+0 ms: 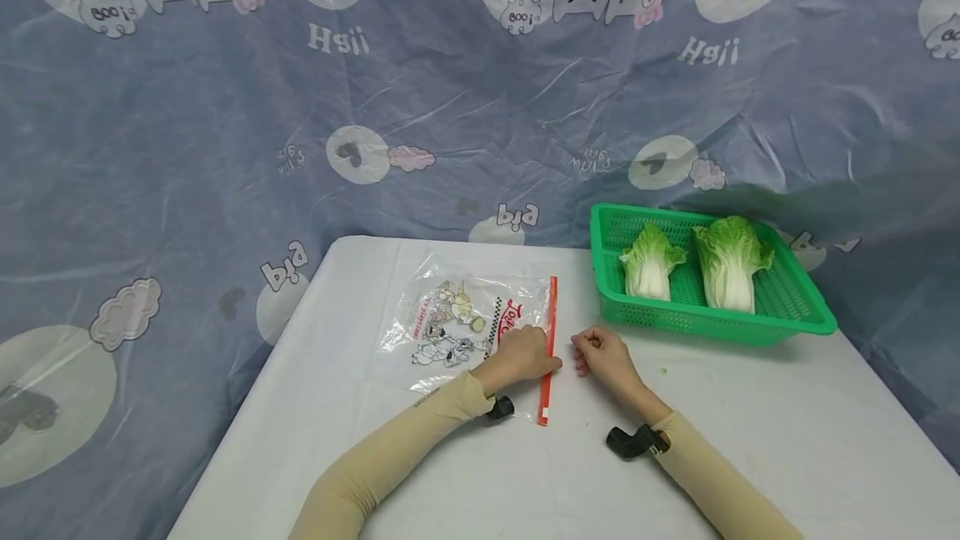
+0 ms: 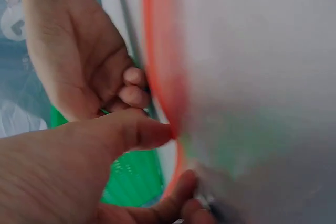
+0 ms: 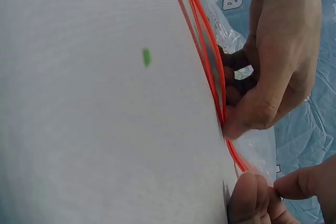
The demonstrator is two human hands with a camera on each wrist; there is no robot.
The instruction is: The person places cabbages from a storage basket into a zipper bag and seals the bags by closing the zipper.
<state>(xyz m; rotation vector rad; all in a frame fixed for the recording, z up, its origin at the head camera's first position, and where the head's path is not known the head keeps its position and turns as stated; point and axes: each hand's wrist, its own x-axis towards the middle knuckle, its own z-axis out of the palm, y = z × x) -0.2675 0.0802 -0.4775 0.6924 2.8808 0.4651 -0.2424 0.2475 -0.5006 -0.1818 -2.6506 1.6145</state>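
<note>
A clear plastic zip bag (image 1: 401, 332) with printed cartoon figures lies flat on the white table, its red zip edge (image 1: 552, 307) facing right. My left hand (image 1: 519, 352) pinches that edge near its middle, thumb on the near face in the left wrist view. The red rim (image 3: 209, 51) looks slightly parted above the left hand in the right wrist view. My right hand (image 1: 609, 363) hovers just right of the bag, fingers loosely curled, with nothing visible in them. Its thumb and fingertips (image 3: 247, 190) are apart in the right wrist view.
A green plastic basket (image 1: 705, 325) stands at the back right, with a smaller cabbage (image 1: 649, 269) and a larger cabbage (image 1: 729, 273) inside. One small green scrap (image 3: 146, 57) lies on the white table (image 1: 480, 482). A patterned blue cloth (image 1: 450, 90) hangs behind.
</note>
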